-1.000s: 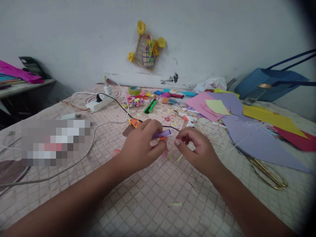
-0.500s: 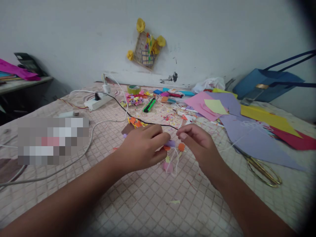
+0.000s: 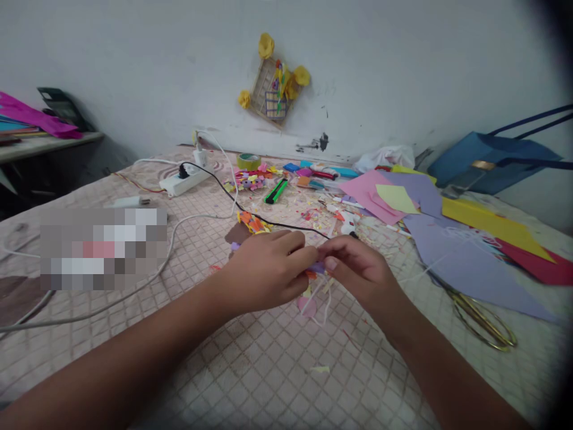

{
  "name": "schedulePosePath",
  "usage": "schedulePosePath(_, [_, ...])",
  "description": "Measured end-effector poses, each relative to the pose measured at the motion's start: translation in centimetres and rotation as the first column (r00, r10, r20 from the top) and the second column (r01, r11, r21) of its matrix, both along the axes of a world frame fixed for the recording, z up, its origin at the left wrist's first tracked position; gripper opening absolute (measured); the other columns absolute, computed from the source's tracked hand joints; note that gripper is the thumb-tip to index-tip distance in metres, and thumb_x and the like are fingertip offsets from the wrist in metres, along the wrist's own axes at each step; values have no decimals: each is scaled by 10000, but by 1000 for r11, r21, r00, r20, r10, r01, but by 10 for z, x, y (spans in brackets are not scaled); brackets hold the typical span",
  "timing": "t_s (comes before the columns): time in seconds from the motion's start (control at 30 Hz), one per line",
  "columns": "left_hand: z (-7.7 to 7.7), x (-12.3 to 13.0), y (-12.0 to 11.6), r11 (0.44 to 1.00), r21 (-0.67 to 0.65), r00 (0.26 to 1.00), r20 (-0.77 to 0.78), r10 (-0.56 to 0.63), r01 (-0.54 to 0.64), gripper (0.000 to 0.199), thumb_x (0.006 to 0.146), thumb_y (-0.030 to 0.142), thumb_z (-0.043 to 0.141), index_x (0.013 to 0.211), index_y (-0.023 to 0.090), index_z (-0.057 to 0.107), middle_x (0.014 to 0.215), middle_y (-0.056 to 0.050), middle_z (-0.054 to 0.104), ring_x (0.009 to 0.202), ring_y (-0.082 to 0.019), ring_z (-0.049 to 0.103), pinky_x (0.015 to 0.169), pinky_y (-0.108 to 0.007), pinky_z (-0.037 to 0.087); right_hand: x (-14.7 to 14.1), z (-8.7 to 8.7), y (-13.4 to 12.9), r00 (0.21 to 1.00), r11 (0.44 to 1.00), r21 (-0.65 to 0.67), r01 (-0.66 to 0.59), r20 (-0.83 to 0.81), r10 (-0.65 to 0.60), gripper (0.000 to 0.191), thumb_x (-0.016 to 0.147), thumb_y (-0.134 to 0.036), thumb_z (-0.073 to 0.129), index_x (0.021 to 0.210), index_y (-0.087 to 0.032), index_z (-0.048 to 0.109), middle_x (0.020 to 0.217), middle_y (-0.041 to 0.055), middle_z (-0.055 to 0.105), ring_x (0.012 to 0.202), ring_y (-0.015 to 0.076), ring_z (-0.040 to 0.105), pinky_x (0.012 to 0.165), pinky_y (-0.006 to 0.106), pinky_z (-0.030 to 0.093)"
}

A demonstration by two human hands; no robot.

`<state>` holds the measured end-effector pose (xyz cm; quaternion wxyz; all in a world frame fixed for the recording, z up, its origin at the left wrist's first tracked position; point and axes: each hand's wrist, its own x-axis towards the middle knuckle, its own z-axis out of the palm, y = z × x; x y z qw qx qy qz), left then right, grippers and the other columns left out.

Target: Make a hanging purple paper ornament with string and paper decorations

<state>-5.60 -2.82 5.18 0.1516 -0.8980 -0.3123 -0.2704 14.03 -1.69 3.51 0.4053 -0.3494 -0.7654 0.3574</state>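
Note:
Seen from above, my left hand point(image 3: 273, 269) is closed with its fingertips on a small purple paper piece point(image 3: 318, 267). My right hand point(image 3: 360, 266) pinches at the right edge of that same piece, thumb and forefinger together; its other fingers are curled. Orange paper shows just under the purple. Below the fingers a white string point(image 3: 328, 307) hangs in a loop beside a pink paper disc point(image 3: 307, 306). My fingers hide most of the piece.
Small orange and yellow cutouts point(image 3: 253, 222) lie beyond my left hand. A green cutter point(image 3: 276, 191) and a glue gun point(image 3: 347, 222) lie farther back. Gold-handled scissors point(image 3: 486, 319) rest right, near purple sheets point(image 3: 465, 263). A power strip point(image 3: 185, 181) and cables spread left.
My right hand has come left to the purple paper piece, closing the gap between the hands. The orange disc beside it is now covered. The view has shifted slightly.

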Motion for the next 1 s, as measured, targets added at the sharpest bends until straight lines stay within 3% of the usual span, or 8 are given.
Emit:
schedulePosePath(0.3, [-3, 1, 4, 995, 70, 996, -54, 72, -68, 89, 826, 239, 511, 841, 171, 567, 752, -14, 610, 686, -165, 554, 564, -295, 370, -2, -2, 1, 1000, 1000, 18, 15, 24, -15, 34, 829, -226, 592, 852, -233, 617, 809, -11, 614, 765, 144, 545, 714, 300, 425])
schedulePosePath(0.47, [-4, -1, 2, 983, 168, 998, 12, 69, -70, 186, 843, 301, 531, 987, 190, 568, 950, -48, 657, 909, -231, 575, 813, -410, 393, -6, 2, 3, 970, 956, -279, 86, -195, -144, 51, 787, -236, 626, 742, -213, 629, 706, -24, 601, 677, 119, 533, 640, 266, 409])
schedulePosePath(0.57, [-4, -4, 1, 958, 273, 973, 231, 19, -84, 308, 787, 314, 611, 1061, 200, 528, 1059, -78, 617, 1018, -264, 541, 900, -456, 363, -4, 6, 7, 898, 883, -466, 57, -362, -249, 104, 754, -268, 648, 677, -202, 627, 672, -22, 591, 643, 110, 520, 619, 257, 406])
schedulePosePath(0.7, [-4, -4, 7, 981, 87, 711, 700, 64, -173, 441, 724, 239, 658, 1115, 226, 454, 1058, -66, 525, 971, -224, 518, 811, -392, 424, 0, 9, 11, 823, 829, -552, -93, -511, -247, 101, 712, -255, 661, 647, -186, 625, 648, -14, 584, 595, 103, 512, 576, 249, 405])
schedulePosePath(0.77, [-6, -1, 12, 987, -160, 489, 861, 140, 0, 466, 749, 253, 631, 1154, 241, 400, 948, -25, 489, 791, -156, 518, 653, -305, 441, 1, 9, 12, 810, 795, -582, -173, -543, -221, 80, 711, -248, 654, 668, -185, 629, 638, -12, 589, 580, 105, 516, 572, 251, 413])
schedulePosePath(0.87, [-9, 3, 17, 785, -439, 353, 886, 300, 437, 311, 809, 333, 577, 1063, 217, 438, 739, 39, 426, 551, -85, 417, 476, -219, 352, 0, 9, 10, 809, 755, -612, -237, -555, -195, 65, 711, -233, 653, 677, -181, 635, 652, -3, 608, 584, 109, 533, 585, 254, 429])
schedulePosePath(0.93, [-11, 5, 18, 644, -515, 392, 855, 339, 566, 225, 826, 371, 564, 932, 184, 495, 656, 53, 411, 504, -68, 378, 449, -206, 314, -1, 9, 9, 828, 747, -615, -253, -537, -163, 62, 717, -221, 655, 678, -172, 647, 674, 4, 622, 590, 108, 544, 581, 250, 428])
schedulePosePath(1.0, [-11, 6, 16, 601, -537, 422, 842, 336, 593, 214, 836, 376, 555, 833, 165, 519, 613, 54, 419, 494, -62, 375, 446, -202, 304, -1, 9, 7, 856, 743, -617, -262, -503, -116, 57, 725, -211, 658, 689, -167, 660, 687, 10, 634, 594, 108, 555, 577, 247, 422])
